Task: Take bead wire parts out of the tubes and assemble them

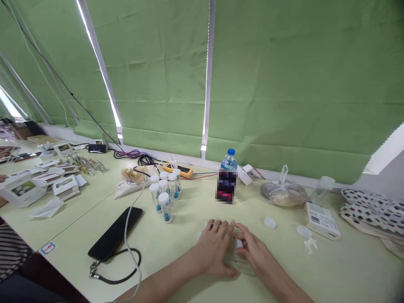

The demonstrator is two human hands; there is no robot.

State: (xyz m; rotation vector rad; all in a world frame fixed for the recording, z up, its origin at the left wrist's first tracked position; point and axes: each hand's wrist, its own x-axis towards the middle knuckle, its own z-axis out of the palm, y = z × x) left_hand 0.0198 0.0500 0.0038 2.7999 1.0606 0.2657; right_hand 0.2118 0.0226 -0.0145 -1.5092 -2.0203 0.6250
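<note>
My left hand (216, 248) lies palm down over a clear plastic container (243, 266), its fingers bent over the far side and its thumb apart on the near side. Most of the container is hidden under my hands, so its shape does not show fully. My right hand (256, 248) is closed, with a small white cap (239, 243) between thumb and fingers. Whether a tube hangs from that cap I cannot tell. Left of my hands stand several upright clear tubes (165, 207) with white caps and blue pieces at the bottom.
A black phone (116, 233) with a strap and a white cable (128, 223) lie left. Behind are a yellow multimeter (178, 170), a water bottle (229, 160) and a tied plastic bag (283, 192). White discs (270, 222) and a white box (322, 221) lie right. Another person's sleeve (12, 248) shows left.
</note>
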